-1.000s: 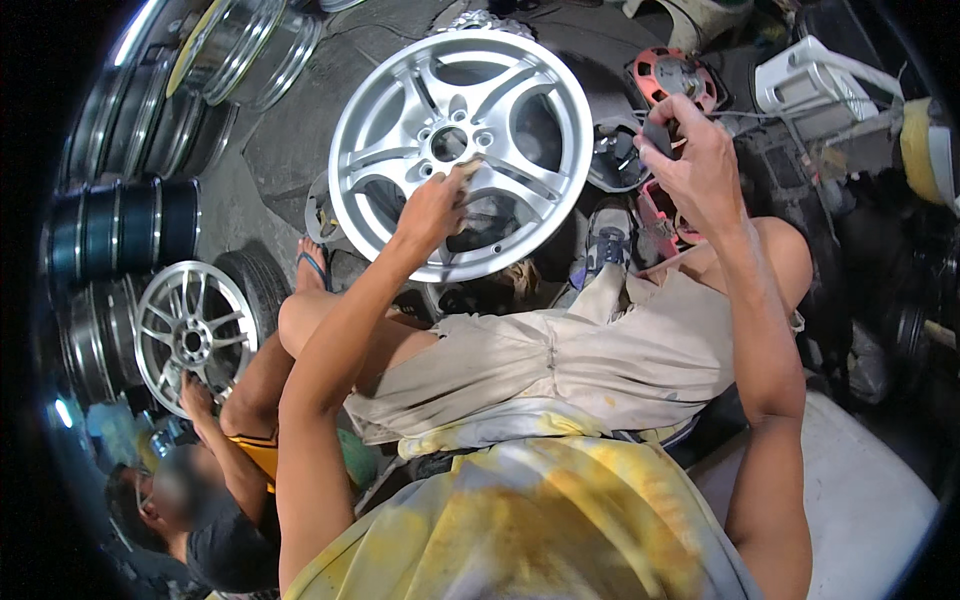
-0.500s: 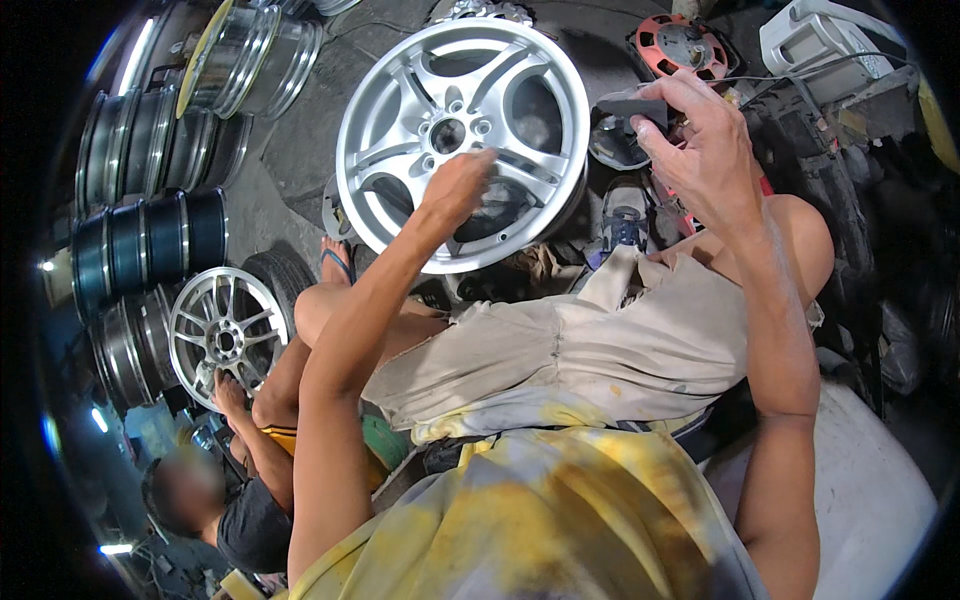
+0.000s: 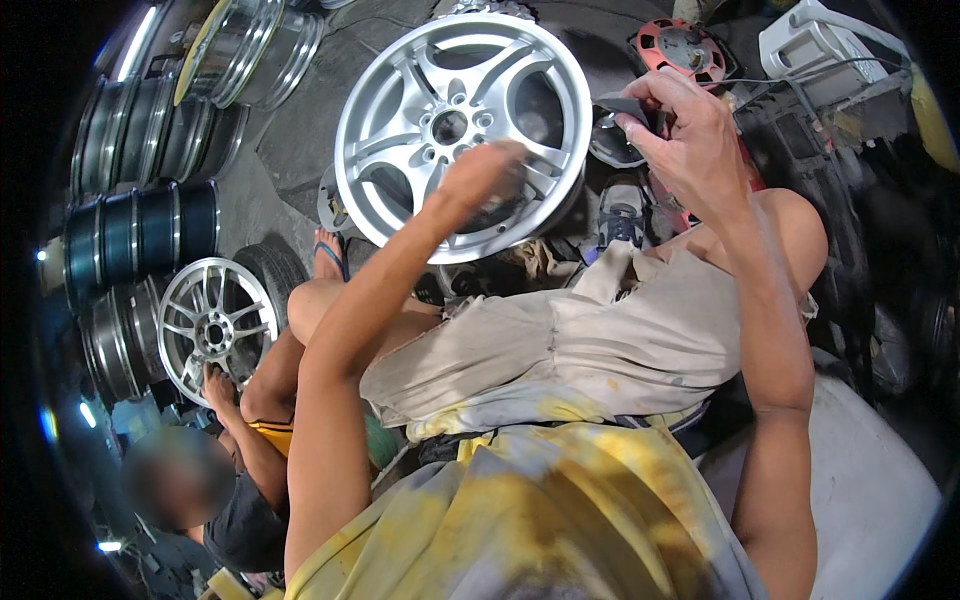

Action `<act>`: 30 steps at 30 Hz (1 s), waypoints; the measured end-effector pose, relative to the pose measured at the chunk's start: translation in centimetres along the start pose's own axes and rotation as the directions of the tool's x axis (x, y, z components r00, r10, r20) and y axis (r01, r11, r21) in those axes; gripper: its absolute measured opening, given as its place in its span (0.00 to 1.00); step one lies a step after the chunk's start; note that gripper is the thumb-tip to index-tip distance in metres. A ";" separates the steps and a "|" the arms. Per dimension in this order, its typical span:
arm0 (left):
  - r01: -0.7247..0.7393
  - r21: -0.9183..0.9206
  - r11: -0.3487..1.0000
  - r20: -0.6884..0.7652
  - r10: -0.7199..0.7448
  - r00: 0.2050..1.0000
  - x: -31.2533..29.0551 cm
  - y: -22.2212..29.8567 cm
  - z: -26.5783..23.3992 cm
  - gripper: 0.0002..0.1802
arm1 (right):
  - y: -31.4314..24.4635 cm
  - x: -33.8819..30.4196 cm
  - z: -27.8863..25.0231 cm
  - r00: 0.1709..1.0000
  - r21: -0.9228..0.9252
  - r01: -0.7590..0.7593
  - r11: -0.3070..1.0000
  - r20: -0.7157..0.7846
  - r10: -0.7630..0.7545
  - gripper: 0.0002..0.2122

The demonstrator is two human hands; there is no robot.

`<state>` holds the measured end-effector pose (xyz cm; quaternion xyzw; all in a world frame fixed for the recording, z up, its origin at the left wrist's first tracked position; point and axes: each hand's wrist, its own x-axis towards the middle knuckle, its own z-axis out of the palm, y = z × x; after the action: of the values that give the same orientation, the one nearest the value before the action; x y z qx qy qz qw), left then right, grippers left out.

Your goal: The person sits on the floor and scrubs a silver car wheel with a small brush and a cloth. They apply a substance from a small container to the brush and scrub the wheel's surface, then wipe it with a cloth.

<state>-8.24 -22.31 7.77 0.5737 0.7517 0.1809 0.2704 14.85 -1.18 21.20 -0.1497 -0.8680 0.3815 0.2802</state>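
The wheel (image 3: pixel 447 150), silver and five-spoked, lay face up beneath the fingers of the left hand (image 3: pixel 487 176), which were over a lower spoke just beside the hub. Those fingers were blurred, so I cannot tell whether they were apart or together, whether they gripped anything, or whether they touched the metal. To their right, past the wheel's rim, the thumb and forefinger of the right hand (image 3: pixel 695 140) were clamped on a dark, flat piece (image 3: pixel 630 108), held up clear of the wheel. Just below these right fingertips, partly hidden, was a round, shiny dish (image 3: pixel 612 150); farther beyond them lay a red, round frame (image 3: pixel 668 48), and off to their right stood a white plastic stool (image 3: pixel 830 72). Nearer the body than either set of fingers, a shoe (image 3: pixel 622 212) rested below the right hand and beige shorts (image 3: pixel 555 345) spread across the lap. Well to the left of the left fingers were a foot (image 3: pixel 328 258) in a blue-strapped sandal, then a co-worker's hand (image 3: pixel 217 388) at the edge of a second wheel (image 3: pixel 207 331), with dark rims (image 3: pixel 148 230) stacked beyond that.
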 end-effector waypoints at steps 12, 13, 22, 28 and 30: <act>0.212 0.278 0.937 0.180 -0.268 0.946 -4.1 2.7 4.8 0.08 | 1.3 0.1 1.1 0.991 -0.081 0.006 0.997 0.135 0.005 0.09; 0.229 0.241 0.943 0.150 -0.269 0.951 -2.8 3.1 5.1 0.08 | 1.0 0.2 1.3 0.987 -0.095 0.021 0.995 0.162 -0.005 0.09; 0.045 0.464 0.885 0.098 -0.101 0.990 -9.2 -1.1 5.7 0.08 | 1.8 0.1 1.8 0.974 -0.152 0.132 0.980 0.202 -0.099 0.09; 0.089 0.438 0.895 0.155 -0.173 0.973 -5.5 1.5 6.7 0.11 | 2.0 -0.2 1.5 0.975 -0.149 0.099 0.984 0.213 -0.066 0.09; 0.212 0.180 0.961 -0.053 -0.206 0.977 -2.4 3.2 8.3 0.12 | 1.9 -0.2 1.8 0.971 -0.140 0.100 0.985 0.229 -0.066 0.09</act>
<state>-0.21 -24.03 3.55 0.5106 0.8259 0.0906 0.2211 14.03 -1.10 18.73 -0.0902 -0.9259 0.3171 0.1842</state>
